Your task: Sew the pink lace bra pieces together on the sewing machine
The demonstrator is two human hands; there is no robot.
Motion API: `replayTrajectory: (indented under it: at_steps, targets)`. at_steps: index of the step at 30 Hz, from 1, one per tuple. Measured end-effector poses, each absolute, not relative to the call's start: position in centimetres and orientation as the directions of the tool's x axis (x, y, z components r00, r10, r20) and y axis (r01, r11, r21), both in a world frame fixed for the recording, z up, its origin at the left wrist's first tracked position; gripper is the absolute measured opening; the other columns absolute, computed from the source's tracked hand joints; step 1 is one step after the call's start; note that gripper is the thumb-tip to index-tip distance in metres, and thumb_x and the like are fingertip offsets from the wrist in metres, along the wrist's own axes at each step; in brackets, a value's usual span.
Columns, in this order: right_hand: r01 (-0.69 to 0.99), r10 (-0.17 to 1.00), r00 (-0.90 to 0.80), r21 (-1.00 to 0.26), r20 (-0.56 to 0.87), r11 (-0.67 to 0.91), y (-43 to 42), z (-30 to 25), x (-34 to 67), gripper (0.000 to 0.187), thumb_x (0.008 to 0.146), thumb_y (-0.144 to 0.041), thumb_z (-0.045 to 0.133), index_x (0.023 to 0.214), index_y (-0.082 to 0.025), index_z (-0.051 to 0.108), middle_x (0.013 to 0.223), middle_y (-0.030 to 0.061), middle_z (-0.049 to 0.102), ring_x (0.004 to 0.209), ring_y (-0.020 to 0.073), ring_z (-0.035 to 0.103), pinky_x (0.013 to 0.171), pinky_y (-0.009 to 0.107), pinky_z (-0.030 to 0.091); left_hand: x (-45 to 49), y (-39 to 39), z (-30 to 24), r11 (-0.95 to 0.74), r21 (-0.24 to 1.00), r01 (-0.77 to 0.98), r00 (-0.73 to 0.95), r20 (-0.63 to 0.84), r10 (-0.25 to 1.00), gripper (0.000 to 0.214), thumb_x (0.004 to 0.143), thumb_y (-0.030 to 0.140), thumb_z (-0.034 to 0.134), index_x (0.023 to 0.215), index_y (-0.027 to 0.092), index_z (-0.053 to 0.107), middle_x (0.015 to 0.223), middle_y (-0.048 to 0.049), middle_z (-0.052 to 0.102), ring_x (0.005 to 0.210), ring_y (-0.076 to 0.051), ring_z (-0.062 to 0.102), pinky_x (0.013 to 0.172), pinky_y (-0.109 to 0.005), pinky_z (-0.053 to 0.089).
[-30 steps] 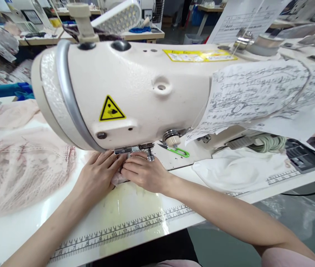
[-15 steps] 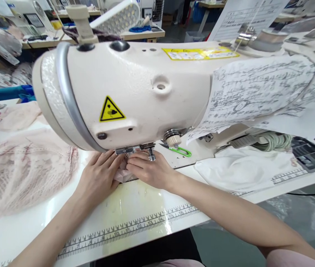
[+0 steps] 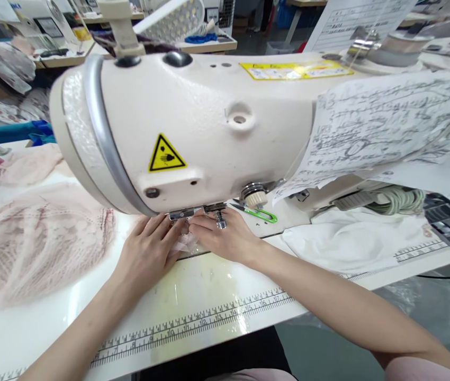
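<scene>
**Hand Placement at the Machine Head**

The sewing machine bears a yellow triangular hand-hazard label (the top sticker is too small to read). A printed ruler, figures 13 to 17 legible, follows the near edge of the surface. The left hand lies flat, fingers extended, on the pink lace piece beneath the machine head. The right hand touches it with bent fingers, and its grip cannot be told. Bare surface separates hands and ruler.

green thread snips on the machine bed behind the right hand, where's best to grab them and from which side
Take the thread snips by the green loop handle, which lies flat pointing right. Come from the right, low: the blades point left toward the knob, and the sewing machine head overhangs them.
</scene>
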State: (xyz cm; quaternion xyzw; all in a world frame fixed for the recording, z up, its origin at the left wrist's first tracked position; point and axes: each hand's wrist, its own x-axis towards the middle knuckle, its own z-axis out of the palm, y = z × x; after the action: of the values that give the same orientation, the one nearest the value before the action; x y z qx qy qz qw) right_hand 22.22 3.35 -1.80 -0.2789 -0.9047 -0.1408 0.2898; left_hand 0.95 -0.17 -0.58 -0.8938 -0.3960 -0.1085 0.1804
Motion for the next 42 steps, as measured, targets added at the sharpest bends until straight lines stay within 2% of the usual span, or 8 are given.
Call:
replayTrajectory:
  at_steps: [4,8,11,14,18,24,37,42]
  targets:
    - [0.574,0.433,-0.660,0.039,0.614,0.818,3.6,-1.8,22.4,0.022,0.090,-0.009,0.049,0.078,-0.018,0.064,0.083,-0.0035,0.072,0.074,0.0118,0.061,0.067,0.027,0.043,1.2,-0.4,-0.5,-0.607,-0.274,0.746,0.665,0.350,0.660,0.041,0.095,0.032,0.046,0.128,0.012,0.058,0.119,-0.0141,0.068,0.102,-0.030,0.066,0.088,-0.049,0.050]
    - [0.560,0.422,-0.665,0.038,0.617,0.828,3.8,-1.7,22.3,0.021,0.088,-0.007,0.050,0.076,-0.018,0.063,0.080,-0.0039,0.071,0.072,0.0114,0.060,0.063,0.029,0.041,1.1,-0.7,-0.3,-0.640,-0.286,0.713,0.699,0.372,0.611,0.033,0.093,0.022,0.050,0.122,0.014,0.062,0.125,-0.0104,0.066,0.106,-0.029,0.065,0.091,-0.048,0.050]
    - [0.571,0.417,-0.686,0.086,0.597,0.817,3.4,-1.6,22.1,0.023,0.088,-0.005,0.048,0.077,-0.019,0.063,0.079,-0.0041,0.070,0.073,0.0112,0.060,0.067,0.029,0.041,0.6,-0.6,-0.2,-0.720,-0.240,0.651,0.746,0.373,0.552,0.033,0.092,0.015,0.047,0.121,0.011,0.062,0.128,-0.0090,0.064,0.113,-0.026,0.063,0.096,-0.045,0.049]
    - [0.617,0.422,-0.677,0.153,0.603,0.772,2.7,-1.6,21.8,0.026,0.089,-0.004,0.045,0.083,-0.021,0.064,0.090,-0.0045,0.071,0.073,0.0102,0.059,0.076,0.029,0.042,0.0,-0.3,-0.2,-0.763,-0.186,0.619,0.759,0.392,0.520,0.037,0.093,0.016,0.043,0.126,0.010,0.059,0.126,-0.0095,0.066,0.113,-0.024,0.064,0.099,-0.044,0.048]
    - [0.636,0.417,-0.658,0.166,0.626,0.754,2.1,-1.9,21.5,0.028,0.091,-0.005,0.044,0.089,-0.022,0.066,0.097,-0.0039,0.072,0.082,0.0104,0.060,0.073,0.028,0.043,-0.7,0.1,-0.2,-0.787,-0.155,0.597,0.767,0.399,0.503,0.041,0.093,0.018,0.043,0.131,0.012,0.056,0.125,-0.0092,0.066,0.114,-0.024,0.064,0.101,-0.042,0.049]
    - [0.492,0.295,-0.722,0.164,0.626,0.855,2.4,-2.3,20.9,0.023,0.092,-0.006,0.047,0.087,-0.019,0.065,0.086,-0.0033,0.071,0.089,0.0103,0.061,0.082,0.027,0.048,-1.5,0.6,-0.1,-0.790,-0.156,0.593,0.777,0.370,0.509,0.043,0.094,0.020,0.044,0.136,0.013,0.051,0.125,-0.0093,0.065,0.115,-0.024,0.063,0.100,-0.043,0.051]
    - [0.483,0.332,-0.724,0.100,0.605,0.870,2.0,-2.5,20.6,0.024,0.092,-0.005,0.048,0.085,-0.018,0.066,0.083,-0.0014,0.072,0.086,0.0111,0.061,0.090,0.029,0.048,-1.1,0.3,-0.1,-0.753,-0.168,0.636,0.751,0.360,0.554,0.038,0.094,0.023,0.042,0.123,0.009,0.062,0.123,-0.0127,0.066,0.112,-0.028,0.065,0.098,-0.047,0.053]
    - [0.488,0.357,-0.718,0.065,0.597,0.870,2.0,-2.7,20.7,0.024,0.090,-0.002,0.048,0.079,-0.017,0.063,0.086,-0.0003,0.071,0.088,0.0113,0.060,0.089,0.029,0.046,-0.8,-0.1,-0.4,-0.726,-0.113,0.678,0.709,0.362,0.606,0.040,0.092,0.024,0.043,0.125,0.011,0.062,0.126,-0.0123,0.065,0.115,-0.027,0.063,0.102,-0.046,0.050]
